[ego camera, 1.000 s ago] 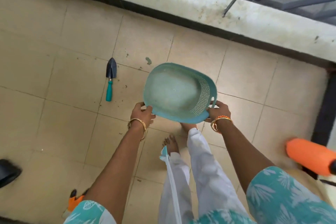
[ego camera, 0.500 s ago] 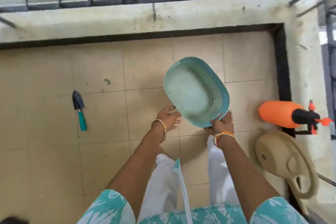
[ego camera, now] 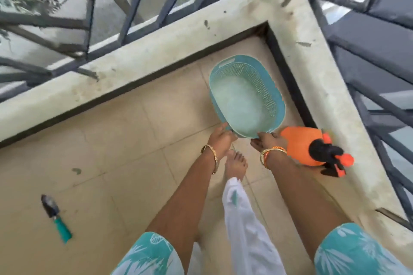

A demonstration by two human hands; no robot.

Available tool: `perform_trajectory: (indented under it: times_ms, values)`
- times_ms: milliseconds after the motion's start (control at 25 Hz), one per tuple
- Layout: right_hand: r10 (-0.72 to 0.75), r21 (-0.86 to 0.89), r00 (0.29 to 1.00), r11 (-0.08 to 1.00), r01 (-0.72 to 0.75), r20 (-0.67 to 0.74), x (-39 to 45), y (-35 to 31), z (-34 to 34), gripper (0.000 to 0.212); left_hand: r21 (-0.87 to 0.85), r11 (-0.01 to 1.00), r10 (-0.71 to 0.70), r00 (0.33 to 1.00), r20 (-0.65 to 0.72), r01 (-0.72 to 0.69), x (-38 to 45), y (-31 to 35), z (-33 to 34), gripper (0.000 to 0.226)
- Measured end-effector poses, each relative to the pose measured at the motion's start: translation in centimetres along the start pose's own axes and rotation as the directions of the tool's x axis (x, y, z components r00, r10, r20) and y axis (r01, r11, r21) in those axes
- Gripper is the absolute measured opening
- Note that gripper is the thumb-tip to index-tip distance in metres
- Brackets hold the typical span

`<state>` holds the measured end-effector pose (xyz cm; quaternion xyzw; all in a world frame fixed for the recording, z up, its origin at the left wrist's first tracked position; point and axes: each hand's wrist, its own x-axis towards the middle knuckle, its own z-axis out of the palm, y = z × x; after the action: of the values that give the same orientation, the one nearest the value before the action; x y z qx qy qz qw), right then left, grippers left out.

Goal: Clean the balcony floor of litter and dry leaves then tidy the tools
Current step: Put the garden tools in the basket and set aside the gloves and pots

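While hands [ego camera: 243, 140] grip basket [ego camera: 243, 105] (teal), trowel [ego camera: 55, 216] apart

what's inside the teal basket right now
Nothing shows inside the teal basket: bare pale bottom, perforated walls. The left hand and right hand grip its near rim, covering that edge.

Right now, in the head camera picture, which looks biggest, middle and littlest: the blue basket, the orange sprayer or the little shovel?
1. blue basket, though it's held up nearer the camera
2. orange sprayer
3. little shovel
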<state>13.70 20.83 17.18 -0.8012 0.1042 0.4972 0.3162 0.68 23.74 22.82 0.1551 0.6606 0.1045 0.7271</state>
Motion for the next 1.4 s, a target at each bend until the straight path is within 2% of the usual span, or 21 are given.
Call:
perform_trajectory:
  times_ms: [200, 320, 400, 520, 640, 800, 1000, 1080, 1160, 1240, 1320, 1400]
  values:
    - [0.021, 0.088, 0.999, 0.996, -0.017, -0.036, 8.6, -5.3, 0.5, 0.004, 0.057, 0.998, -0.033, 0.999, 0.035, 0.031, 7.9, 4.0, 6.1, 0.05]
    - [0.038, 0.079, 0.999, 0.996, -0.037, -0.017, 13.3, -6.5, 1.6, 0.003, 0.071, 0.996, -0.05, 0.998, 0.029, 0.048, 12.2, 5.5, 7.9, 0.049]
    - [0.04, 0.04, 0.999, 0.998, -0.039, -0.017, 15.6, -7.0, 2.3, 0.01, 0.088, 0.994, -0.063, 0.998, 0.007, 0.062, 14.4, 6.0, 8.5, 0.048]
    - [0.036, 0.037, 0.999, 0.999, -0.035, -0.019, 18.2, -7.7, 3.5, 0.007, 0.073, 0.995, -0.066, 0.998, 0.007, 0.065, 17.3, 6.3, 8.8, 0.048]
    - [0.014, 0.056, 0.999, 0.998, -0.012, -0.038, 20.5, -8.1, 4.6, 0.013, 0.127, 0.991, -0.049, 0.998, 0.039, 0.044, 19.8, 6.5, 8.7, 0.06]
    - [-0.011, 0.043, 1.0, 0.999, 0.012, -0.027, 21.6, -9.1, 6.0, 0.008, 0.262, 0.964, -0.048, 0.998, 0.04, 0.036, 22.2, 7.6, 9.0, 0.069]
    - [-0.005, -0.111, 0.998, 0.994, 0.012, 0.061, 20.6, -10.1, 6.5, 0.037, 0.333, 0.943, -0.012, 1.0, 0.016, 0.006, 23.2, 7.8, 9.0, 0.067]
    - [-0.001, -0.088, 0.997, 0.996, 0.007, 0.072, 21.2, -9.9, 6.4, 0.035, 0.314, 0.949, -0.007, 1.0, 0.012, 0.003, 23.5, 7.5, 9.0, 0.068]
    - [0.007, -0.053, 1.0, 0.999, -0.007, 0.01, 22.0, -9.8, 6.3, 0.032, 0.287, 0.958, -0.008, 0.999, 0.039, -0.003, 23.7, 7.3, 9.0, 0.074]
    - [0.027, -0.007, 1.0, 1.0, -0.027, 0.007, 22.4, -9.1, 6.0, 0.024, 0.285, 0.959, -0.011, 0.998, 0.061, -0.007, 23.8, 7.2, 9.0, 0.075]
    - [-0.009, -0.066, 1.0, 0.998, 0.008, -0.016, 22.1, -8.7, 5.9, 0.021, 0.425, 0.9, 0.068, 0.995, 0.075, -0.094, 23.4, 7.0, 8.4, 0.068]
    - [-0.152, -0.337, 0.982, 0.935, 0.105, -0.115, 21.0, -8.6, 5.4, 0.036, 0.668, 0.716, 0.198, 0.977, 0.081, -0.201, 22.6, 6.8, 7.3, 0.059]
